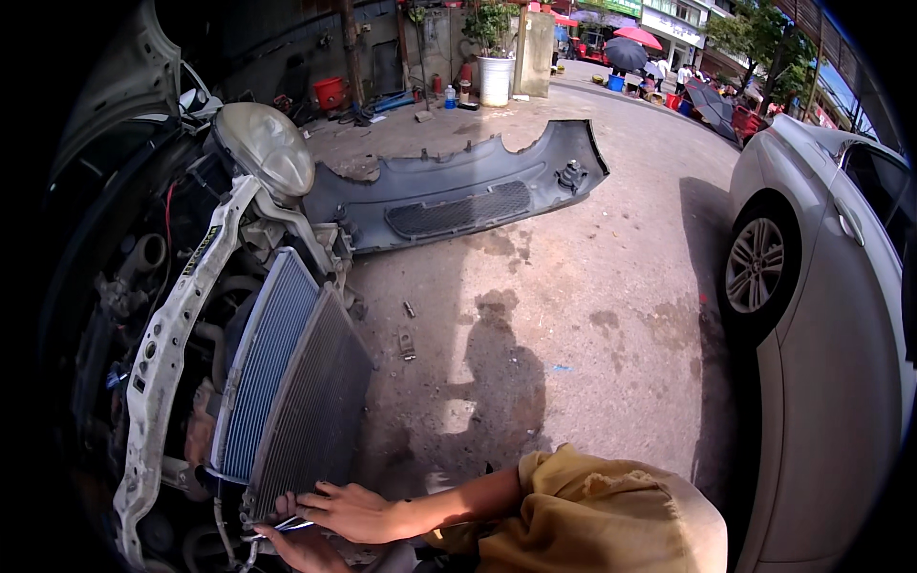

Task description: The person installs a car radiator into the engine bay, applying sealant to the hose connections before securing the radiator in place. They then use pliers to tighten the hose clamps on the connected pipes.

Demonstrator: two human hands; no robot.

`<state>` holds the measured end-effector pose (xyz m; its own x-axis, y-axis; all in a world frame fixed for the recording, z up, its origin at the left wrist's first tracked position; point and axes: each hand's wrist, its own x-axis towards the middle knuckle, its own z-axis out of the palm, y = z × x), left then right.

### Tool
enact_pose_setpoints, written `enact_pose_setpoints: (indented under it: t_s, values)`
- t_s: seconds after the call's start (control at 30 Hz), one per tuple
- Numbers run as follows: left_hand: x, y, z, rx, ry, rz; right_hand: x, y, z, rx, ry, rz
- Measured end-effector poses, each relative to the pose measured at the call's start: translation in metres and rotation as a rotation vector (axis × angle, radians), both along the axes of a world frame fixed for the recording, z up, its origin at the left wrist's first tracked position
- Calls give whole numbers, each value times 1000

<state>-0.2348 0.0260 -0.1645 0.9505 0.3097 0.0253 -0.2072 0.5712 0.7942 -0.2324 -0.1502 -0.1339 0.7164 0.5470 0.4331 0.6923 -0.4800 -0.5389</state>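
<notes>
Both my hands meet at the near lower corner of a dark finned radiator (pixel 310 392). Between them lies a slim shiny metal tool (pixel 291 523), partly covered by fingers, so its exact kind does not show. My left hand (pixel 301 552) is lowest, its thumb and fingers closed about the tool. Over it comes my right hand (pixel 351 511), fingers bent over the tool's end, with the forefinger raised a little. Just behind the radiator stands a lighter finned condenser (pixel 267 358). A pale metal crossbar (pixel 177 334) runs along the car's open front.
A headlight (pixel 267 148) sits at the crossbar's far end. Beyond it, a detached grey bumper (pixel 458 196) lies on the ground. Small metal parts (pixel 407 344) lie near the radiator. A silver car (pixel 831 334) stands to the right. My knee (pixel 611 506) is bent close by.
</notes>
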Motion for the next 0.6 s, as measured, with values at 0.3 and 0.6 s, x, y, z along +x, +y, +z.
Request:
enact_pose_setpoints:
  t_s: [0.3,0.6]
  values:
    - [-5,-74,61,222,-57,502,2,25,-34,301,-13,0]
    - [7,-70,43,124,108,385,-2,19,-40,410,144,-113]
